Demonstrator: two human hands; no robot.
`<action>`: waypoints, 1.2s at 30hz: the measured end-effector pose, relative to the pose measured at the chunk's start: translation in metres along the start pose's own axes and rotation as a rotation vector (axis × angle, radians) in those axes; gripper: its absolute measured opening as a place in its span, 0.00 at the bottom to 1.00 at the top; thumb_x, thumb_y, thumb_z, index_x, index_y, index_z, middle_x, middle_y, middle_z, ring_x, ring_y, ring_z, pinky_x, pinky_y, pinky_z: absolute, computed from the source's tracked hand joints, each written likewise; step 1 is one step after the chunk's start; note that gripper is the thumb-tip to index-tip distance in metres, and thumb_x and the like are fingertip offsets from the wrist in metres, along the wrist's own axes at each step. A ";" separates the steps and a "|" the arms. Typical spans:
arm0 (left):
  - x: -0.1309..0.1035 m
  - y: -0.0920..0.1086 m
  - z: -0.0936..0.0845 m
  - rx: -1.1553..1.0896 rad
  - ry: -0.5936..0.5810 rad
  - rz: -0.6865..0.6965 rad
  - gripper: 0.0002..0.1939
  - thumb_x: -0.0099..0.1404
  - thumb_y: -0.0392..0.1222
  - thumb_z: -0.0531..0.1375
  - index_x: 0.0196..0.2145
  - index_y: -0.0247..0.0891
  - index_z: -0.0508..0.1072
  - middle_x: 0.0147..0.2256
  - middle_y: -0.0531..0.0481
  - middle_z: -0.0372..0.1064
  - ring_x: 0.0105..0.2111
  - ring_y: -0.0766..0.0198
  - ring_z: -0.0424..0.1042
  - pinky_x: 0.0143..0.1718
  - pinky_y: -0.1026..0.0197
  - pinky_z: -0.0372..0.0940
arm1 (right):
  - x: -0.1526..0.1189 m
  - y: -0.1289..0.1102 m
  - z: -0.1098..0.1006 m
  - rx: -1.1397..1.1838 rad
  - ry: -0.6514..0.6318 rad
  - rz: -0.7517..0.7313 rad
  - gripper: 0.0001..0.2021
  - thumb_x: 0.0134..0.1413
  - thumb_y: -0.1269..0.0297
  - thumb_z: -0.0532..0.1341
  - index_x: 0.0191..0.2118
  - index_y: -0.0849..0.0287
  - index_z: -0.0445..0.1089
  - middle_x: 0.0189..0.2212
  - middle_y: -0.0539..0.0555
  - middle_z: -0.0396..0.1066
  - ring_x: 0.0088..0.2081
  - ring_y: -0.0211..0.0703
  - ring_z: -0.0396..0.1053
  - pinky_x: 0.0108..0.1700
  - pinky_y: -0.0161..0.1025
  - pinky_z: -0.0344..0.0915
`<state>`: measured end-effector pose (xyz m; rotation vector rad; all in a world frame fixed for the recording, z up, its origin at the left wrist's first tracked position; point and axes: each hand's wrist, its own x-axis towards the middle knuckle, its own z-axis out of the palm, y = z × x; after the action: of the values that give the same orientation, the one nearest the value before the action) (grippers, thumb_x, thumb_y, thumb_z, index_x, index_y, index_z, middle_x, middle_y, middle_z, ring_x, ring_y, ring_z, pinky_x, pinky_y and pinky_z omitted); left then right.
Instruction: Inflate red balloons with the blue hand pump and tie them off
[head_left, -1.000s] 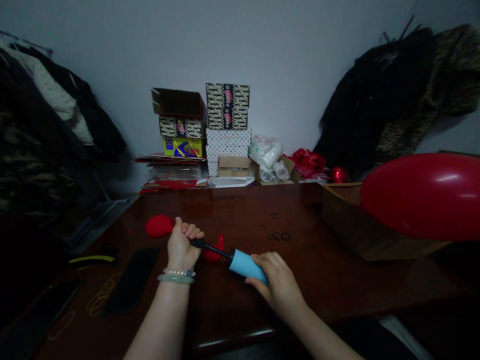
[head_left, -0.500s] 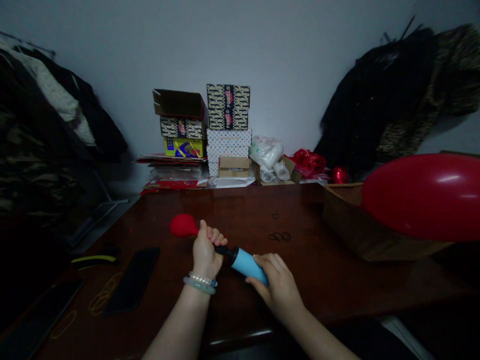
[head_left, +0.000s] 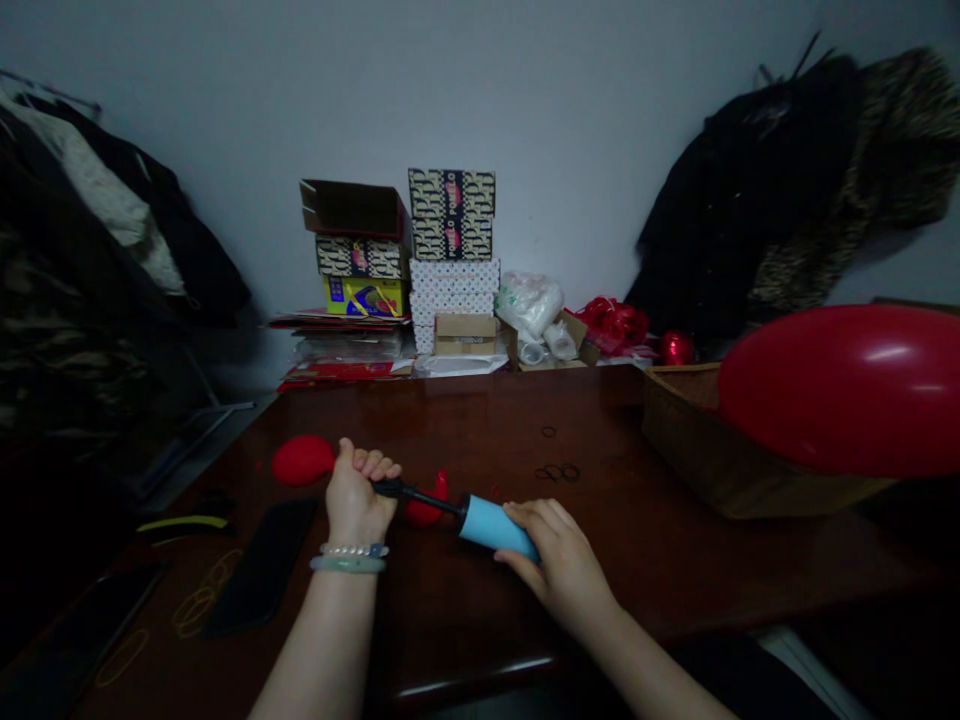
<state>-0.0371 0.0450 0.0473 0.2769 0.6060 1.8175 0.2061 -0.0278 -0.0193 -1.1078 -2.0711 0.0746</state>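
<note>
My left hand (head_left: 361,490), with bracelets at the wrist, is closed around the black end of a hand balloon pump. A small, partly filled red balloon (head_left: 302,461) sticks out on the far side of this fist; its neck is hidden by my fingers. My right hand (head_left: 559,555) wraps the pump's light blue barrel (head_left: 491,526). Between the hands the thin black rod (head_left: 435,501) shows, drawn out of the barrel. Limp red balloon pieces (head_left: 425,512) lie on the table just behind the rod.
On the brown table (head_left: 600,430) are black bands (head_left: 559,472), yellow rubber bands (head_left: 196,607), a dark phone (head_left: 262,570) and a yellow-edged tool (head_left: 184,524). A large red balloon (head_left: 840,390) rests on a brown basket (head_left: 750,470) at right. Stacked boxes (head_left: 452,215) stand behind.
My left hand has moved left, taking the small balloon with it. More of the black rod shows, and the limp red pieces have come into view. My right hand has hardly moved.
</note>
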 end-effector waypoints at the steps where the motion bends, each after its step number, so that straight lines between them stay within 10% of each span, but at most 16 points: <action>1: -0.001 -0.001 0.000 -0.001 -0.002 -0.003 0.22 0.67 0.45 0.52 0.19 0.38 0.50 0.14 0.60 0.44 0.12 0.74 0.46 0.15 0.68 0.49 | 0.000 0.001 0.000 -0.001 0.000 0.001 0.21 0.53 0.60 0.64 0.52 0.58 0.63 0.43 0.59 0.69 0.43 0.51 0.66 0.46 0.51 0.67; 18: -0.027 -0.047 0.008 -0.012 -0.096 -0.074 0.24 0.63 0.51 0.58 0.18 0.38 0.50 0.15 0.60 0.44 0.13 0.74 0.47 0.17 0.67 0.51 | -0.003 -0.009 0.007 -0.016 0.072 0.005 0.18 0.55 0.61 0.62 0.51 0.57 0.63 0.41 0.60 0.70 0.42 0.52 0.68 0.43 0.52 0.67; 36: -0.011 -0.010 0.003 -0.009 0.002 0.018 0.23 0.67 0.47 0.53 0.18 0.38 0.49 0.14 0.60 0.44 0.12 0.74 0.46 0.15 0.68 0.49 | -0.003 0.008 0.000 -0.042 0.052 -0.025 0.20 0.55 0.62 0.62 0.52 0.58 0.64 0.45 0.60 0.70 0.46 0.51 0.68 0.48 0.53 0.67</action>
<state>-0.0240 0.0380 0.0460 0.2752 0.5988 1.8378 0.2126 -0.0253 -0.0241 -1.0976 -2.0474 -0.0094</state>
